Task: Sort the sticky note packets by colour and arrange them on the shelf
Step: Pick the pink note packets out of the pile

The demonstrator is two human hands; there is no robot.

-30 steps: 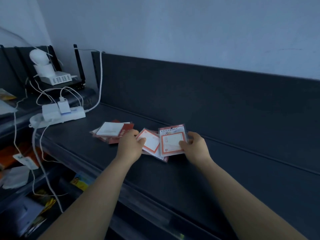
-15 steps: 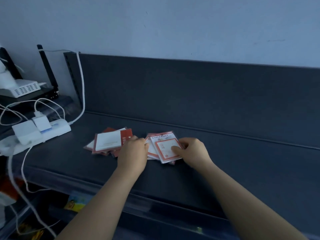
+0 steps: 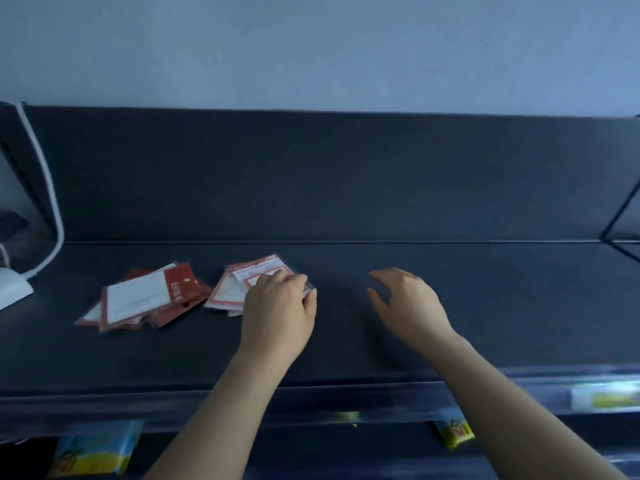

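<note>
The dark shelf (image 3: 398,344) runs across the whole frame, with its dark back panel (image 3: 346,174) above it and a pale wall (image 3: 311,46) along the top; two heaps of sticky note packets lie on it left of centre, near each other but apart; the red packets (image 3: 138,301), toward the left of the frame, are fanned loosely, a white pad face on top and a red header card pointing up and right; the orange-bordered packets (image 3: 230,292), just right of them, form an uneven stack in clear wrappers; the left hand (image 3: 278,308) lies over the right end of this stack, fingers curled onto the top packet and thumb at its clear edge, so it grips the stack; the right hand (image 3: 410,303) is right of centre, well apart from the packets, fingers spread and loosely bent, holding nothing; at the left edge a white cable (image 3: 46,188) drops to a white plug block (image 3: 12,289); below the shelf's front lip lie a blue-and-yellow pack (image 3: 93,452) at lower left and a small yellow pack (image 3: 453,433) at lower right; a blurred label (image 3: 602,400) sits on the lip at far right
</note>
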